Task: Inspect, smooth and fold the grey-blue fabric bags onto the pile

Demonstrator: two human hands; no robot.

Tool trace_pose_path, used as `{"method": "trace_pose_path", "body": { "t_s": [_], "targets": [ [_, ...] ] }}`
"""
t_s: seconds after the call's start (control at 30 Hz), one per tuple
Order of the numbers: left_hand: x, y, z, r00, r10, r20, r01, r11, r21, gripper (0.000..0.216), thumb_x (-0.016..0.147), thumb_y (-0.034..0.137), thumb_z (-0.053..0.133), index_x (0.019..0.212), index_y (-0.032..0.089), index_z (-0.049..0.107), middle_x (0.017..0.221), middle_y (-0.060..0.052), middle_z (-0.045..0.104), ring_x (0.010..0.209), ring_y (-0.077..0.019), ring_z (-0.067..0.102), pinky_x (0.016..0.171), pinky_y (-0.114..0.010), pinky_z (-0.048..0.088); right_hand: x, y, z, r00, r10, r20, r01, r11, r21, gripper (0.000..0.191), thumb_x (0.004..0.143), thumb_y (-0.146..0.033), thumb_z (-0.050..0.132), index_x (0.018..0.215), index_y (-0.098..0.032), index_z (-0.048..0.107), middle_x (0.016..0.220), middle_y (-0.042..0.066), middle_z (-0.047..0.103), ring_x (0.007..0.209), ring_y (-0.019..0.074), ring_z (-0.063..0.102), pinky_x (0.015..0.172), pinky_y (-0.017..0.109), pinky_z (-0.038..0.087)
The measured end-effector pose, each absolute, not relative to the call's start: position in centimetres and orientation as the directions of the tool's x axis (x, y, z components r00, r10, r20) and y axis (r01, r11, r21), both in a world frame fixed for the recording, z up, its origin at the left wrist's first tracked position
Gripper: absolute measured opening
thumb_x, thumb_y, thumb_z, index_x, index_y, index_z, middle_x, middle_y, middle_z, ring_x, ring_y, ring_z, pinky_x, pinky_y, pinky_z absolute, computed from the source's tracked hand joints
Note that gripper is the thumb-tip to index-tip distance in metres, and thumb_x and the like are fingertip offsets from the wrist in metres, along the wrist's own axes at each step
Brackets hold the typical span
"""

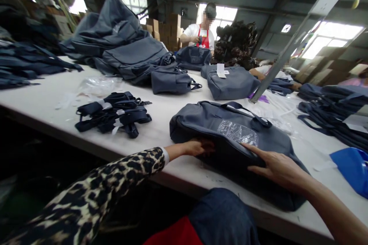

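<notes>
A dark blue-grey duffel bag (276,141) lies at the table's front edge, its carry handle arching over the top. On its upper face is a clear plastic-covered patch (237,132). My left hand (199,147), below a leopard-print sleeve, has its fingers curled against the bag's front, beneath a bulging fold; the fingertips are in shadow. With fingers and thumb apart, my right hand (271,165) grips the bag's front edge to the right of the patch. A bundle of dark straps (115,115) with white ties rests left of the bag.
Finished-looking bags (232,80) and a large bag heap (115,34) occupy the white table's (143,138) far side. A slanted metal pole (278,65) rises behind my bag. A blue plastic object (352,168) sits at right. A person in a red apron (204,40) stands opposite.
</notes>
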State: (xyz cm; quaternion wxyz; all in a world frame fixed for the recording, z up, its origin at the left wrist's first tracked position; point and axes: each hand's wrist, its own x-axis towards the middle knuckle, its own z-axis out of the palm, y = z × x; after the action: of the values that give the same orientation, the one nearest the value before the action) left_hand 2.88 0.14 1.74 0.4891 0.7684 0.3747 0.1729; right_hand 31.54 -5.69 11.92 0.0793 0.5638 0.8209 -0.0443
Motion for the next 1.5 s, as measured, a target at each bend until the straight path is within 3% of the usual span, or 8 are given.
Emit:
{"method": "trace_pose_path", "body": {
  "t_s": [0.33,0.5,0.67,0.97,1.1,1.3,1.4,1.5],
  "targets": [
    [2.2,2.3,-0.9,0.621,0.769,-0.153,0.179,0.051,0.982,0.03,0.081,0.043,0.07,0.084,0.014,0.074,0.077,-0.005,0.071,0.07,-0.017,0.065,0.068,-0.028,0.051,28.9,-8.5,3.2,-0.615,0.787,0.044,0.727,0.546,0.416,0.065,0.085,-0.006,0.05,0.143,-0.034,0.045,0.092,0.004,0.062,0.077,0.0175,0.06,0.062,0.027,0.045],
    [-2.5,-0.6,0.5,0.433,0.896,-0.096,-0.044,0.128,0.991,0.047,0.081,0.055,0.06,0.098,0.012,0.07,0.101,-0.012,0.072,0.09,-0.0221,0.067,0.076,-0.033,0.054,30.2,-9.3,0.4,-0.637,0.747,0.192,0.753,0.549,0.361,0.081,0.074,-0.005,0.056,0.147,-0.036,0.038,0.099,0.004,0.059,0.081,0.02,0.059,0.065,0.03,0.05],
    [-5.4,-1.1,4.6,0.214,0.959,-0.185,-0.083,0.207,0.975,0.071,0.076,0.077,0.053,0.103,0.012,0.067,0.102,-0.013,0.07,0.079,-0.0229,0.068,0.059,-0.031,0.056,30.3,-8.4,0.3,-0.657,0.735,0.166,0.746,0.602,0.285,0.078,0.076,-0.011,0.059,0.147,-0.037,0.037,0.098,0.004,0.057,0.08,0.0206,0.059,0.065,0.032,0.053],
    [-5.2,0.7,3.5,0.177,0.936,-0.303,0.0,0.308,0.952,0.028,0.08,0.034,0.06,0.098,0.012,0.056,0.084,-0.008,0.069,0.075,-0.0224,0.071,0.059,-0.033,0.06,32.3,-5.8,3.3,-0.647,0.737,0.195,0.761,0.61,0.219,0.057,0.091,-0.033,0.052,0.147,-0.039,0.039,0.113,0.006,0.062,0.092,0.0216,0.064,0.072,0.032,0.055],
    [-5.4,-0.3,1.0,0.149,0.945,-0.291,0.013,0.292,0.956,0.029,0.085,0.033,0.056,0.106,0.013,0.053,0.093,-0.01,0.069,0.077,-0.0218,0.071,0.061,-0.035,0.061,33.2,-4.6,1.0,-0.625,0.75,0.217,0.779,0.577,0.246,0.05,0.093,-0.037,0.05,0.143,-0.039,0.045,0.142,0.007,0.054,0.125,0.029,0.053,0.091,0.044,0.051],
    [-4.4,-2.1,1.0,-0.103,0.991,-0.085,0.194,0.104,0.975,0.035,0.089,0.042,0.057,0.111,0.016,0.051,0.105,-0.01,0.064,0.085,-0.0202,0.066,0.075,-0.037,0.058,32.8,-5.5,-1.7,-0.577,0.804,0.146,0.812,0.545,0.207,0.058,0.094,-0.031,0.051,0.149,-0.036,0.035,0.152,0.009,0.042,0.136,0.029,0.044,0.1,0.047,0.046],
    [-3.5,-4.1,1.6,-0.119,0.88,0.46,0.609,-0.301,0.734,0.032,0.089,0.032,0.059,0.117,0.018,0.051,0.117,-0.01,0.06,0.105,-0.0213,0.059,0.095,-0.04,0.049,32.7,-5.5,-0.6,-0.56,0.823,0.1,0.827,0.546,0.133,0.055,0.095,-0.036,0.051,0.148,-0.039,0.037,0.152,0.007,0.043,0.136,0.0273,0.044,0.102,0.046,0.045],
    [-1.9,-4.9,1.8,0.485,0.553,0.678,0.689,-0.719,0.094,0.027,0.095,0.018,0.05,0.122,0.022,0.056,0.127,-0.009,0.06,0.121,-0.0198,0.052,0.109,-0.04,0.038,32.8,-5.1,0.5,-0.525,0.85,0.041,0.85,0.523,0.058,0.053,0.095,-0.046,0.049,0.147,-0.041,0.038,0.151,0.004,0.044,0.135,0.0267,0.046,0.101,0.046,0.046]
  ]
}}
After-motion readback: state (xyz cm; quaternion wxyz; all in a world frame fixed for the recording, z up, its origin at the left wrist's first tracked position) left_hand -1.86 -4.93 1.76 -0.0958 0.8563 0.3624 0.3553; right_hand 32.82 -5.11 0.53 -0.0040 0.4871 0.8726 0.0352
